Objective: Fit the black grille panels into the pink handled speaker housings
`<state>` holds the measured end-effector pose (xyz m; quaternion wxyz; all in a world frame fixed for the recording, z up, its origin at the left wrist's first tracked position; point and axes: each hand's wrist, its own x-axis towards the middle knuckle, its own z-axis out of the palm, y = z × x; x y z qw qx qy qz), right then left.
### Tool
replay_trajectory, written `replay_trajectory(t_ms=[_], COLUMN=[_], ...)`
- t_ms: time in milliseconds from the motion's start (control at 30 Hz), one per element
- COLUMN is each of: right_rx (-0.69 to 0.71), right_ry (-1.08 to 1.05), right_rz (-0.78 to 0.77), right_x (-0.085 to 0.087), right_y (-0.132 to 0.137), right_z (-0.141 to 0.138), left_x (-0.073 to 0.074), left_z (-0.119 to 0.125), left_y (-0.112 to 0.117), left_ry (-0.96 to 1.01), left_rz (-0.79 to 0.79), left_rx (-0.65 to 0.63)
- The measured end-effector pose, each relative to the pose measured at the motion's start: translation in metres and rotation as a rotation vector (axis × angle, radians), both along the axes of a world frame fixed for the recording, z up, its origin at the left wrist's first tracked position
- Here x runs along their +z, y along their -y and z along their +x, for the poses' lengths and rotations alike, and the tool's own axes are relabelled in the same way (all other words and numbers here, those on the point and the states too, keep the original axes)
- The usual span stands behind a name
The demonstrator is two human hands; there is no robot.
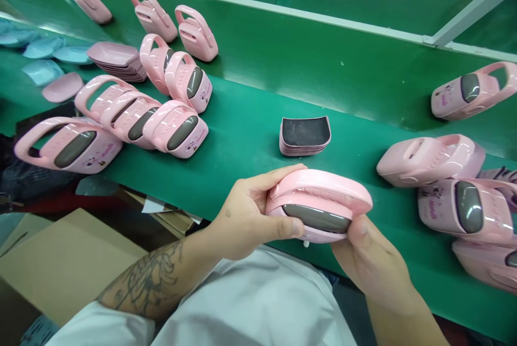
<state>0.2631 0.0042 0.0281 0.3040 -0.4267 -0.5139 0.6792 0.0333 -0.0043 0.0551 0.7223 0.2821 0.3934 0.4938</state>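
Note:
In front of my body, both hands hold a pink plastic handled device [319, 195] with a smooth carry handle and a dark glossy window. My left hand [258, 217] grips its left end, with the thumb across the front beside the window. At the right end, my right hand [375, 254] has its thumb against the casing, and its other fingers are partly hidden underneath. A small white tip [306, 244] pokes out below the device. Just beyond it, on the green bench [246, 125], stands a neat stack of curved pink panels [305, 135], the top one faced in black.
Several similar pink devices [177, 129] stand at the left, and more [430, 159] at the right. Behind the left group lie stacked pink trays [118, 58] and blue shells [44, 47]. A metal rail [283, 6] crosses the back. Cardboard [72, 260] is at lower left.

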Motion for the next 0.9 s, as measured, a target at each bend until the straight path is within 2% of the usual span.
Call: replay_trajectory(t_ms=[100, 200, 300, 367, 433, 500, 567, 633, 733, 900], right_rx=[-0.040, -0.028, 0.006, -0.005, -0.101, -0.174, -0.130, 0.006, 0.145, 0.180], right_ry=[0.003, -0.016, -0.009, 0.079, 0.224, 0.358, 0.471, 0.531, 0.547, 0.564], right_rz=[-0.073, -0.067, -0.039, -0.002, 0.115, 0.325, 0.533, 0.627, 0.594, 0.449], right_x=[0.003, 0.006, 0.009, 0.011, 0.013, 0.017, 0.022, 0.027, 0.031, 0.030], right_y=[0.002, 0.004, 0.005, 0.005, 0.004, 0.002, -0.002, -0.006, -0.011, -0.016], right_z=[0.006, 0.011, 0.010, 0.007, 0.004, 0.000, -0.003, -0.007, -0.014, -0.022], left_x=[-0.003, -0.007, -0.009, -0.008, -0.005, -0.003, -0.003, -0.007, -0.014, -0.020], left_z=[-0.001, -0.002, -0.003, -0.003, -0.002, 0.000, 0.001, 0.001, -0.002, -0.005], left_y=[-0.003, -0.004, -0.005, -0.005, -0.003, 0.000, 0.004, 0.007, 0.010, 0.013], left_ry=[0.052, 0.027, -0.089, -0.229, -0.449, -0.703, -0.900, -0.997, -1.026, -1.124], left_rz=[0.010, 0.069, 0.149, 0.196, 0.221, 0.248, 0.340, 0.489, 0.655, 0.707], left_rx=[-0.036, -0.059, -0.067, -0.076, -0.074, -0.051, -0.018, 0.020, 0.034, 0.002])
